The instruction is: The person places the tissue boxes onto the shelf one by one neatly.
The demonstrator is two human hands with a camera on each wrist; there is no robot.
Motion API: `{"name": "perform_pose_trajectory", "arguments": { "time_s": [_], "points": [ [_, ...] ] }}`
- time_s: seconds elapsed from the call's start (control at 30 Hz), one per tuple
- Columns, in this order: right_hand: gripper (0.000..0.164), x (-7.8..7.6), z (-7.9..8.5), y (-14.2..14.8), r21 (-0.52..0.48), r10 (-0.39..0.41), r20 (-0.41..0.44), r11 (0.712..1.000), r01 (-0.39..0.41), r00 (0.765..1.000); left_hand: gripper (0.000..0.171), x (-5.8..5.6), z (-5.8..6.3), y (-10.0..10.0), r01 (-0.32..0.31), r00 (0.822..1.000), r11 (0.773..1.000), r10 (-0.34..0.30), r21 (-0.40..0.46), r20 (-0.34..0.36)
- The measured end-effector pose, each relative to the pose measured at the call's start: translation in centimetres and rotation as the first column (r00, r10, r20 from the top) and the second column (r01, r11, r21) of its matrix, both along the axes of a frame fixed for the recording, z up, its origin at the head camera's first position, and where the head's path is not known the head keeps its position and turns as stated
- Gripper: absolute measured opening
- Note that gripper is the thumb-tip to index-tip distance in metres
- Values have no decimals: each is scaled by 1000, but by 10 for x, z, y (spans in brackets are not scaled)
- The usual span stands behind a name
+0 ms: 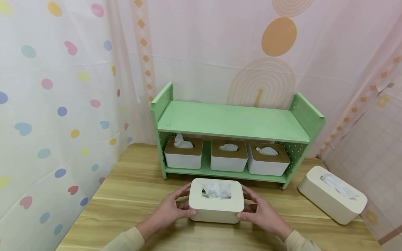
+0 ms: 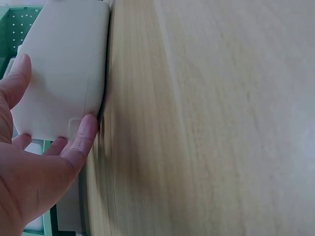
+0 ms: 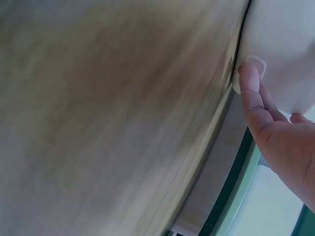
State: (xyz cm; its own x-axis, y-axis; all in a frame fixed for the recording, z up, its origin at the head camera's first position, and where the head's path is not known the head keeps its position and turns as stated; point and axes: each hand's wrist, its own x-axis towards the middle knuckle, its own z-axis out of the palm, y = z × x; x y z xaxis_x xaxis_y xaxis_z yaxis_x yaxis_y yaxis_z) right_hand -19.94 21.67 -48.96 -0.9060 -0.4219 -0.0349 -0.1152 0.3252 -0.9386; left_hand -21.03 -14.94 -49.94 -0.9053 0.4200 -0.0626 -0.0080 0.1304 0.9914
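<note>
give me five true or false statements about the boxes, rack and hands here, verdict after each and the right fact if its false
1. The left hand and right hand hold a cream tissue box by its two ends. True.

2. The green rack stands nearer the person than the held box. False: it stands beyond it.

3. The three brown-topped boxes stand on the upper shelf. False: they stand on the lower shelf.

4. White tissue shows in the opening of the held box. True.

5. The second cream box sits inside the rack. False: it is on the wooden table, to the right.
</note>
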Motion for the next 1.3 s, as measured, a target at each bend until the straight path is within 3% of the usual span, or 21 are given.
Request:
{"name": "perform_pose_trajectory", "arguments": {
  "time_s": [0.37,0.5,0.63,0.93,1.13,1.3],
  "points": [
    [103,1,5,2,-9,-15,14,1000,15,1000,106,2,2,4,-22,1000,1000,23,-19,3],
    [104,3,15,1,-17,-16,-2,1000,16,1000,107,6,10,5,-33,999,999,33,3,8],
    [101,5,29,0,-37,-3,-35,999,2,999,105,11,26,4,-60,998,998,60,-5,-4],
    [99,2,77,1,20,9,-137,1000,-6,991,105,13,81,1,-83,992,995,78,-57,-99],
    [100,-6,124,-7,74,8,-126,997,2,992,102,14,131,-9,-108,979,988,87,-111,-183],
    [99,-10,170,-20,91,28,-229,996,-7,973,102,17,179,-21,-160,958,970,108,-183,-267]
  ]
}}
